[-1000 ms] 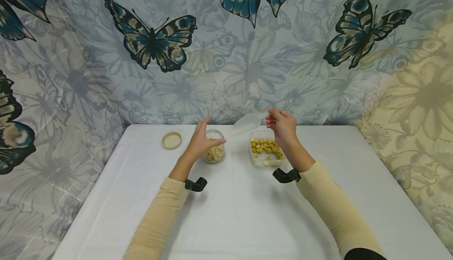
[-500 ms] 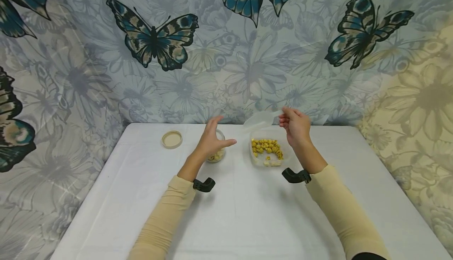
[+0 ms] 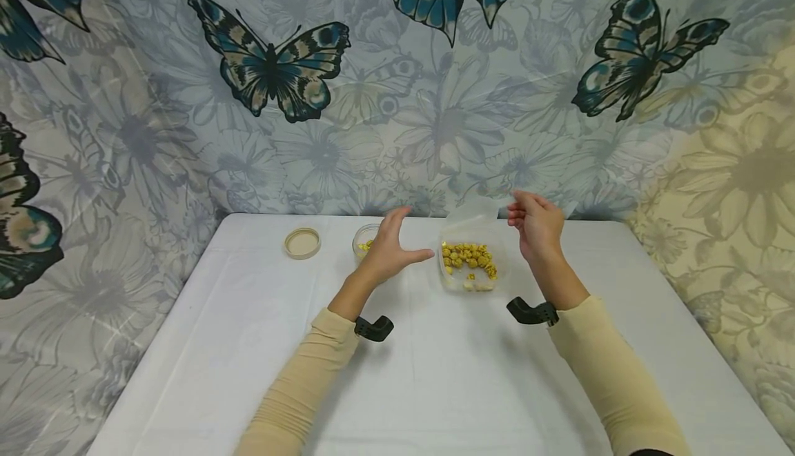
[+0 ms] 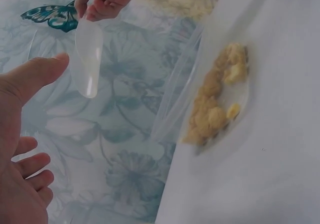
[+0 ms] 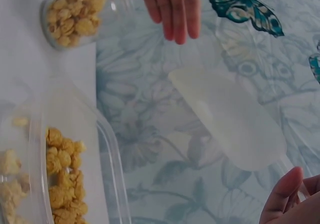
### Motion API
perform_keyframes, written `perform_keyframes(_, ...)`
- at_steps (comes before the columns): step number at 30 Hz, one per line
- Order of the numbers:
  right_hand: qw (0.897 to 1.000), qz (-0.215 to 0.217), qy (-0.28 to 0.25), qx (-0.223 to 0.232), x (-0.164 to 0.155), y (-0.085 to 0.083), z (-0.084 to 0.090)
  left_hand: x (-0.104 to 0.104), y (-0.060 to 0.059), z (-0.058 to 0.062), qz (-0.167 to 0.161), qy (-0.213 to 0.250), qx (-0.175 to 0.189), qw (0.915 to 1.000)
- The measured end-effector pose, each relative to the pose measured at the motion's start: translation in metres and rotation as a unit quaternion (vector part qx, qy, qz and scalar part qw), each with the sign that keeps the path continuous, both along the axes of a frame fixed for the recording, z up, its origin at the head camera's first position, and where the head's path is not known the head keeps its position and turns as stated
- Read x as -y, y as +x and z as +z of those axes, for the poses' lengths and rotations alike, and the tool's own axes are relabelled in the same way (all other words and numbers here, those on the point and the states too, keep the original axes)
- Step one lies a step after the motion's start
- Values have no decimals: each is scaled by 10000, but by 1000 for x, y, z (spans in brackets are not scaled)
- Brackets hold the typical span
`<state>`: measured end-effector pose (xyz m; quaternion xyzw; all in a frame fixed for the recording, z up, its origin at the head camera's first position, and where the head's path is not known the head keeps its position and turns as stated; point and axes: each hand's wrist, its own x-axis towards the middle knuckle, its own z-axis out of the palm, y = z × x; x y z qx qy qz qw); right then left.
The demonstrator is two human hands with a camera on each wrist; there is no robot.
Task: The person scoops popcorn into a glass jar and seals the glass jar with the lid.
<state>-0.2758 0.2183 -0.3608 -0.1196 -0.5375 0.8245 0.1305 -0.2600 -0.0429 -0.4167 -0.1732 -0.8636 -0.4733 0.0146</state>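
My right hand [image 3: 539, 232] pinches the handle of a translucent white scoop [image 5: 230, 119]. The scoop's bowl hangs above the back of a clear plastic box [image 3: 442, 278] and looks empty in the right wrist view. Yellow caramel popcorn [image 3: 467, 256] lies in that box, with a bare patch on its bottom. My left hand [image 3: 388, 256] is held in the air between the box and a glass jar [image 3: 360, 241], thumb spread from the fingers, holding nothing. The left hand hides much of the jar in the head view; popcorn [image 5: 75, 17] shows inside it in the right wrist view.
A round gold-rimmed lid [image 3: 302, 243] lies left of the jar on the white-covered table [image 3: 410, 387]. Directly behind the table's back edge hangs a butterfly-patterned cloth [image 3: 435, 125].
Both hands have shifted right. The left hand has left the jar's side and come nearer the box; the right hand has carried the scoop from beside the jar to over the box's back.
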Motion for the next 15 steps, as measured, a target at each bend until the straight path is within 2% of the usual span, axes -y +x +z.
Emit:
perform_keyframes(7, 9994, -332, 26, -18, -10, 3, -7, -11, 2, -6, -154, -7, 209, 9997)
perform_keyframes(11, 9991, -405, 86, 4, -13, 2, -11, -13, 3, -9, -221, -59, 192, 9996)
perform_keyframes(15, 9985, -528, 119, 1, -15, 0, -13, -17, 2, -12, -292, 98, 150, 9994)
